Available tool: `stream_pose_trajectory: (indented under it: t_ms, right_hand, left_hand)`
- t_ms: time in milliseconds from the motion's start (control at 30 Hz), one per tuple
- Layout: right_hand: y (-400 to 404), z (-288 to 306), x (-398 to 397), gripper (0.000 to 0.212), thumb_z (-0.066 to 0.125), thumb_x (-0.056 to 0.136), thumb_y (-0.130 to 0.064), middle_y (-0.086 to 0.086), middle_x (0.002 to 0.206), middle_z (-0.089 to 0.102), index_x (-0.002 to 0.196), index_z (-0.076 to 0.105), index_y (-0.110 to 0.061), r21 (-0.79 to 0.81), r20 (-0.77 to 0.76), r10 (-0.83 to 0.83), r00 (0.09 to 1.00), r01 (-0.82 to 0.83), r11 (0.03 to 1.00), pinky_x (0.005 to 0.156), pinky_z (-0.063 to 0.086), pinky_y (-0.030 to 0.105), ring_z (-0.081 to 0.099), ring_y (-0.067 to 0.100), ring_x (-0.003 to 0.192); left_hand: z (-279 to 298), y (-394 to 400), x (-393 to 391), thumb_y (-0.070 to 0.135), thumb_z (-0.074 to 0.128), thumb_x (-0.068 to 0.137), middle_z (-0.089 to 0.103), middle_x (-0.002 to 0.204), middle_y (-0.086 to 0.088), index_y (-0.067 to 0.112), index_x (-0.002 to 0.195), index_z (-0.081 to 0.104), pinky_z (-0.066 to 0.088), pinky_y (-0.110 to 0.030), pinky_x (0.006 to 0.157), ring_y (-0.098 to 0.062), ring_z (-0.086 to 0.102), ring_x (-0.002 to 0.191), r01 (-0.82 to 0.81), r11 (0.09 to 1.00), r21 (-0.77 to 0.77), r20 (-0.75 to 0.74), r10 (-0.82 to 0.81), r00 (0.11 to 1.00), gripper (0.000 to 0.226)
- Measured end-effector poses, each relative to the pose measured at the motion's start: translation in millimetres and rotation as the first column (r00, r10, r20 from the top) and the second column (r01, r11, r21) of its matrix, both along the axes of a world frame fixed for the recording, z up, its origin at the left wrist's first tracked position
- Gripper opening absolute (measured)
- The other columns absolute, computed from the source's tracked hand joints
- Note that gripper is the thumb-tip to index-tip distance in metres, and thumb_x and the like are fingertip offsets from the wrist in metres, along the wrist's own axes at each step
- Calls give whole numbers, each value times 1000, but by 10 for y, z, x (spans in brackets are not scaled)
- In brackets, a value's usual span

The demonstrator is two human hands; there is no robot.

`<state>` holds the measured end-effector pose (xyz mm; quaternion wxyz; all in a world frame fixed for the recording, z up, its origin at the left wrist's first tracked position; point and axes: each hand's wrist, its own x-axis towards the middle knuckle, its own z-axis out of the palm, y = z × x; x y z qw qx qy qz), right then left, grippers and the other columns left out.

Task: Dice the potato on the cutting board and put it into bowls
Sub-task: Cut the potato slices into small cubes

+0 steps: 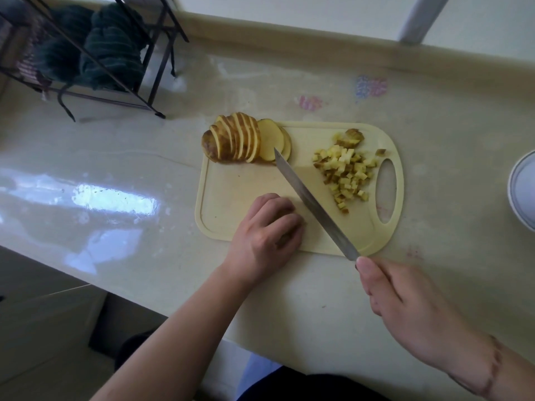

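Steel knife gripped; potato sliced

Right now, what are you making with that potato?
A person is dicing a potato. The right hand holds a knife, its tip by the potato slices at the far left of the cutting board. The left hand rests curled on the board. A pile of cubes lies near the board's handle hole. A bowl waits on the right.

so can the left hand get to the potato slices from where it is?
Probably yes. The left hand rests on bare cutting board, nothing between it and the potato slices; the knife lies to its right, tip by the rightmost slice.
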<state>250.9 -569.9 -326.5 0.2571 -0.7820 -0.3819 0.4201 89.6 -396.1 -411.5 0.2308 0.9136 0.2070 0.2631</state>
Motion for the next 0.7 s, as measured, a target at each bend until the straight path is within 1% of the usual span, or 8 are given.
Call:
stream_pose_trajectory:
  t_ms: [67, 133, 300, 367, 467, 533, 600, 700]
  right_hand:
    - [-16, 19, -25, 58, 23, 84, -74, -4, 49, 41, 69, 43, -22, 0, -37, 0, 999, 0, 1000, 49, 30, 24, 37, 10, 47]
    - [-35, 32, -45, 59, 23, 84, -76, -4, 50, 40, 70, 43, -22, -11, -77, 9, 997, -10, 1000, 50, 31, 28, 35, 10, 48]
    - [-50, 74, -106, 67, 25, 83, -75, 1, 53, 40, 66, 40, -13, -32, -111, 47, 993, -51, 998, 54, 37, 41, 36, 11, 49]
    - [-65, 88, -110, 66, 23, 83, -76, 5, 54, 42, 65, 40, -14, -41, -103, 55, 993, -60, 997, 55, 38, 41, 37, 14, 49]
    - [-116, 82, -123, 61, 21, 83, -75, 11, 63, 51, 68, 41, -20, -59, -59, 64, 996, -67, 996, 56, 40, 37, 45, 19, 52]
    - [-122, 64, -140, 59, 20, 85, -74, 6, 61, 53, 65, 39, -22, -49, -31, 71, 997, -72, 996, 55, 38, 33, 46, 16, 51]
    - [-65, 30, -160, 57, 21, 89, -71, -3, 58, 52, 62, 38, -24, -24, -10, 81, 997, -82, 996, 55, 36, 31, 45, 12, 50]
    - [74, -28, -164, 56, 21, 92, -67, -12, 64, 56, 61, 39, -25, 11, 25, 90, 996, -90, 996, 58, 37, 28, 49, 11, 54]
  left_hand:
    - [5, -18, -28, 7, 78, 89, 67, 100, -19, -3, 91, 75, 53, -38, 92, -35, 62, 98, -15, 1000, 0, 4, 15, 1000, 11]
    - [7, -26, -43, 6, 79, 88, 68, 99, -19, -4, 91, 75, 53, -37, 91, -34, 63, 98, -24, 1000, 1, 13, 24, 1000, 11]
    - [-13, -24, -48, 4, 76, 89, 70, 100, -18, -4, 89, 75, 55, -39, 89, -34, 65, 98, -23, 999, -26, 20, 24, 1000, 9]
    - [-19, -21, -46, 3, 77, 88, 70, 101, -18, -4, 90, 76, 55, -41, 89, -35, 65, 98, -24, 999, -33, 19, 24, 1000, 8]
    - [-23, -12, -48, 1, 79, 86, 71, 101, -18, -5, 91, 76, 55, -42, 89, -36, 66, 100, -22, 999, -38, 21, 23, 1000, 8]
    - [-23, -13, -49, 1, 78, 86, 71, 100, -18, -4, 91, 77, 55, -41, 90, -35, 65, 100, -24, 999, -41, 28, 25, 999, 8]
    - [-19, -9, -40, 2, 78, 86, 72, 100, -18, -4, 90, 77, 55, -39, 90, -34, 65, 100, -28, 998, -50, 33, 30, 999, 7]
    - [-15, 8, -33, 2, 79, 86, 71, 98, -17, -4, 89, 78, 56, -38, 88, -34, 66, 98, -24, 998, -53, 37, 26, 999, 7]
